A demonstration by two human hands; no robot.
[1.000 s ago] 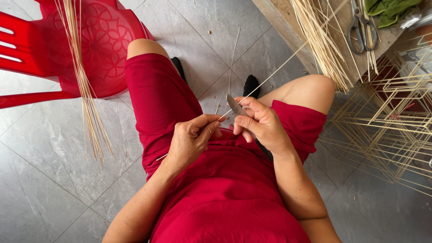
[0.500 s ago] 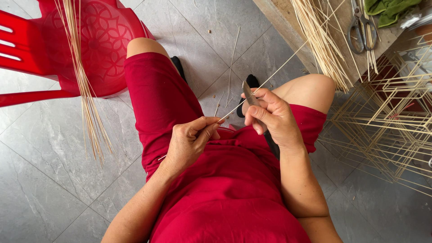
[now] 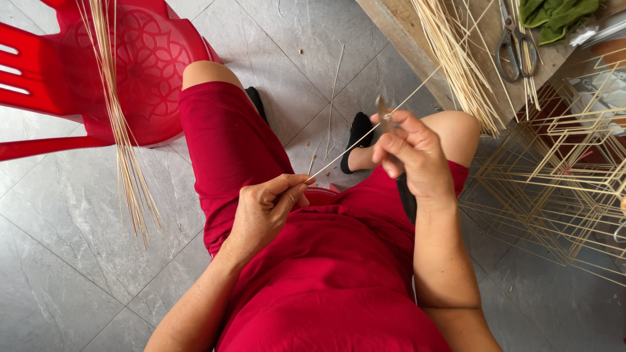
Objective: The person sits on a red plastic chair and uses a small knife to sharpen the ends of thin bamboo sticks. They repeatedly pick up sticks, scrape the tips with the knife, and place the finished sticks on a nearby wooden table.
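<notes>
Glossy red plastic chair [image 3: 130,72] — matt pale bamboo sliver [image 3: 345,153] — smooth grey stone-look floor tiles [image 3: 59,261].

Thin pale bamboo strip [image 3: 365,138], taut, slanting between both hands' fingers

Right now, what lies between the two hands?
Head view: only the thin pale bamboo strip spans from left hand to right hand, above red shorts.

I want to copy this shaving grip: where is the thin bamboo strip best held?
Pinch the bamboo strip at its near end, from the left, as the left hand does now between thumb and fingertips. The strip slants up and away to the right and looks thin and flexible, so a hold close below the small knife in the right hand probably keeps it taut.
</notes>
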